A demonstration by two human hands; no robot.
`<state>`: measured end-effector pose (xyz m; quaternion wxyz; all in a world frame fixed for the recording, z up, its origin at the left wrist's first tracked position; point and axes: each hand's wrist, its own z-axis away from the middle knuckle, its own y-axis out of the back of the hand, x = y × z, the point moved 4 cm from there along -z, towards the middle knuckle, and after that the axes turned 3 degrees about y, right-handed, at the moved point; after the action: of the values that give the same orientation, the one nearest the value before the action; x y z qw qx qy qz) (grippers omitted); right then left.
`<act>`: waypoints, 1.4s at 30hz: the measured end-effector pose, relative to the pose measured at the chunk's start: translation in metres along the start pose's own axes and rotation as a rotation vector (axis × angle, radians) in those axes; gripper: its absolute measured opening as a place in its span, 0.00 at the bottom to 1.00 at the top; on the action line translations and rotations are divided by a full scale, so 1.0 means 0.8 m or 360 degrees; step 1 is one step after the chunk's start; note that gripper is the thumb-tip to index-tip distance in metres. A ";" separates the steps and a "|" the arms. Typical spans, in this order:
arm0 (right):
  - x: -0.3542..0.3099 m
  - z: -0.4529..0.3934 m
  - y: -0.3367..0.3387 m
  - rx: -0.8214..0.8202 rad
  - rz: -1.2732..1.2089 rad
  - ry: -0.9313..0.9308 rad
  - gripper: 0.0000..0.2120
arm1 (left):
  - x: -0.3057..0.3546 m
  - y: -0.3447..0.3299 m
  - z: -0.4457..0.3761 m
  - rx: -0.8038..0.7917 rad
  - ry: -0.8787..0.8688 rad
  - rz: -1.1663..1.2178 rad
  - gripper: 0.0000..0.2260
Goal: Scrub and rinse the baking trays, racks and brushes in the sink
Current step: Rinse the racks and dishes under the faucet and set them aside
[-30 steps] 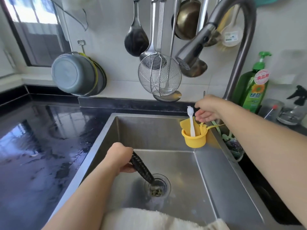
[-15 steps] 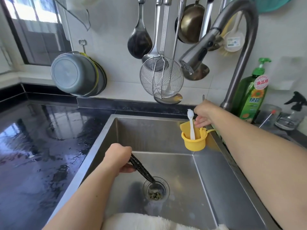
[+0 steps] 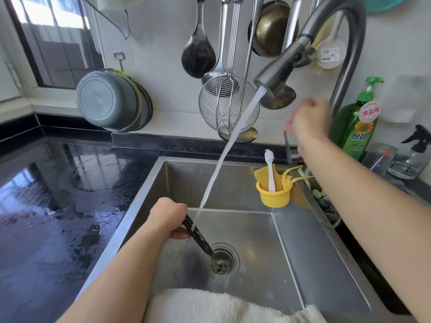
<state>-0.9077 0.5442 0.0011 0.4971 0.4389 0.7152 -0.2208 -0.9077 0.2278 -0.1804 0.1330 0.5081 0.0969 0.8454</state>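
My left hand [image 3: 168, 217] grips a dark, slim brush [image 3: 198, 236] low in the steel sink [image 3: 303, 243], and the brush's tip reaches into the drain strainer [image 3: 221, 258]. From the pull-down faucet head [image 3: 277, 75] a stream of water [image 3: 224, 155] slants down onto the brush near my fingers. Blurred by motion, my right hand [image 3: 307, 120] hovers with loosely curled fingers just above the thin faucet lever [image 3: 288, 148] and holds nothing.
A yellow cup [image 3: 275, 197] with a white toothbrush [image 3: 270, 169] hangs on the sink's back right corner. A green soap bottle [image 3: 356, 129] and spray bottle [image 3: 415, 155] stand right. Ladles and a wire skimmer [image 3: 226, 106] hang above. White towel [image 3: 210, 306] drapes the near rim; wet black counter [image 3: 58, 206] left.
Water now runs from the faucet. My right hand has risen from beside the yellow cup to above the lever. My left hand and the brush have stayed at the drain.
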 end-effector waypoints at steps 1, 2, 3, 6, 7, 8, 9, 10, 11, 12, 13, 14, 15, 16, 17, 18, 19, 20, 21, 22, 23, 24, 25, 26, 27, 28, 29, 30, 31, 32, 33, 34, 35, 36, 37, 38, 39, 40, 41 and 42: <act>-0.025 0.005 0.012 0.0039 -0.0232 0.0052 0.07 | 0.001 -0.002 0.001 -0.0016 0.0000 -0.0007 0.10; -0.050 0.011 0.021 0.0006 -0.0437 0.0091 0.10 | 0.002 -0.005 0.003 -0.0037 -0.0001 -0.0016 0.10; -0.073 0.019 0.027 -0.0098 -0.0595 0.0109 0.11 | 0.003 -0.008 0.004 -0.0061 0.0000 -0.0025 0.09; -0.111 0.033 0.017 -0.0461 -0.0890 0.0043 0.12 | 0.006 -0.015 0.007 -0.0127 -0.0002 -0.0048 0.10; -0.118 0.037 0.011 -0.0511 -0.0943 0.0006 0.11 | 0.006 -0.017 0.006 -0.0145 -0.0009 -0.0057 0.11; -0.122 0.039 0.006 -0.0517 -0.0955 -0.0005 0.11 | 0.005 -0.018 0.006 -0.0162 -0.0008 -0.0068 0.11; -0.127 0.040 0.001 -0.0495 -0.0928 0.0012 0.10 | 0.005 -0.019 0.006 -0.0173 -0.0004 -0.0084 0.12; -0.131 0.041 -0.002 -0.0463 -0.0886 0.0040 0.09 | 0.004 -0.019 0.005 -0.0185 0.0001 -0.0098 0.12; -0.134 0.042 -0.005 -0.0441 -0.0845 0.0055 0.07 | 0.003 -0.019 0.005 -0.0203 0.0003 -0.0107 0.12; -0.135 0.043 -0.007 -0.0431 -0.0819 0.0050 0.05 | 0.002 -0.020 0.004 -0.0220 0.0011 -0.0109 0.12; -0.133 0.045 -0.007 -0.0427 -0.0788 0.0043 0.04 | 0.002 -0.020 0.004 -0.0233 0.0018 -0.0111 0.12; -0.131 0.048 -0.007 -0.0427 -0.0749 0.0045 0.02 | 0.003 -0.020 0.005 -0.0240 0.0020 -0.0113 0.11; -0.123 0.056 -0.006 -0.0427 -0.0670 0.0063 0.01 | 0.001 -0.021 0.006 -0.0246 0.0030 -0.0106 0.11; -0.115 0.063 -0.003 -0.0414 -0.0553 0.0104 0.01 | 0.004 -0.022 0.007 -0.0265 0.0026 -0.0088 0.12; -0.099 0.071 -0.001 -0.0423 -0.0409 0.0144 0.03 | 0.004 -0.024 0.007 -0.0289 0.0035 -0.0053 0.12; -0.080 0.080 -0.001 -0.0440 -0.0277 0.0169 0.05 | 0.005 -0.026 0.007 -0.0307 0.0040 -0.0017 0.13; -0.063 0.090 -0.002 -0.0475 -0.0164 0.0183 0.06 | 0.005 -0.028 0.007 -0.0316 0.0043 0.0017 0.13; -0.047 0.102 -0.003 -0.0512 -0.0068 0.0187 0.06 | 0.006 -0.030 0.007 -0.0322 0.0051 0.0046 0.13; -0.031 0.111 -0.007 -0.0549 0.0028 0.0184 0.08 | 0.005 -0.032 0.006 -0.0325 0.0060 0.0068 0.13; -0.019 0.119 -0.009 -0.0609 0.0113 0.0182 0.09 | 0.005 -0.034 0.005 -0.0331 0.0069 0.0085 0.13; -0.008 0.125 -0.013 -0.0687 0.0186 0.0164 0.10 | 0.004 -0.036 0.004 -0.0329 0.0081 0.0099 0.13; 0.002 0.131 -0.015 -0.0770 0.0239 0.0128 0.10 | 0.004 -0.037 0.003 -0.0325 0.0090 0.0109 0.13; 0.010 0.136 -0.017 -0.0860 0.0268 0.0080 0.09 | 0.004 -0.038 0.002 -0.0325 0.0096 0.0120 0.13; 0.018 0.140 -0.021 -0.0951 0.0254 0.0021 0.10 | 0.004 -0.039 0.000 -0.0330 0.0095 0.0132 0.13; 0.021 0.144 -0.024 -0.1042 0.0209 -0.0044 0.10 | 0.004 -0.039 -0.002 -0.0343 0.0087 0.0141 0.13; 0.021 0.148 -0.029 -0.1117 0.0155 -0.0105 0.10 | 0.004 -0.040 -0.002 -0.0363 0.0079 0.0145 0.13; 0.020 0.151 -0.033 -0.1169 0.0097 -0.0145 0.10 | 0.004 -0.041 -0.002 -0.0383 0.0075 0.0137 0.13; 0.019 0.151 -0.038 -0.1196 0.0045 -0.0162 0.10 | 0.005 -0.043 -0.001 -0.0403 0.0072 0.0119 0.13; 0.018 0.151 -0.043 -0.1203 0.0009 -0.0166 0.10 | 0.005 -0.045 0.000 -0.0417 0.0063 0.0098 0.13; 0.016 0.152 -0.047 -0.1199 -0.0022 -0.0162 0.11 | 0.006 -0.046 0.000 -0.0423 0.0054 0.0084 0.14; 0.017 0.151 -0.051 -0.1184 -0.0038 -0.0158 0.11 | 0.006 -0.046 0.001 -0.0425 0.0048 0.0077 0.15; 0.019 0.150 -0.055 -0.1162 -0.0048 -0.0161 0.11 | 0.006 -0.047 0.002 -0.0430 0.0047 0.0073 0.16; 0.021 0.148 -0.057 -0.1133 -0.0051 -0.0170 0.11 | 0.006 -0.046 0.002 -0.0434 0.0051 0.0070 0.15; 0.024 0.145 -0.058 -0.1089 -0.0039 -0.0178 0.12 | 0.005 -0.047 0.003 -0.0429 0.0062 0.0069 0.14; 0.027 0.139 -0.058 -0.1026 -0.0010 -0.0170 0.12 | 0.005 -0.047 0.003 -0.0419 0.0070 0.0062 0.14; 0.030 0.134 -0.056 -0.0963 0.0034 -0.0153 0.13 | 0.005 -0.047 0.003 -0.0407 0.0075 0.0049 0.14; 0.032 0.127 -0.054 -0.0920 0.0081 -0.0133 0.14 | 0.005 -0.047 0.002 -0.0394 0.0074 0.0033 0.14; 0.035 0.123 -0.051 -0.0897 0.0132 -0.0120 0.15 | 0.006 -0.047 0.002 -0.0383 0.0074 0.0014 0.14; 0.035 0.121 -0.047 -0.0889 0.0192 -0.0111 0.15 | 0.005 -0.046 0.001 -0.0377 0.0072 0.0003 0.14; 0.033 0.121 -0.043 -0.0893 0.0241 -0.0101 0.15 | 0.004 -0.046 0.000 -0.0372 0.0068 0.0000 0.13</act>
<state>-0.8899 0.4643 -0.0669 0.6363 0.3294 0.6975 0.0097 -0.9046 0.2637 -0.1888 0.1893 0.4708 0.0005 0.8617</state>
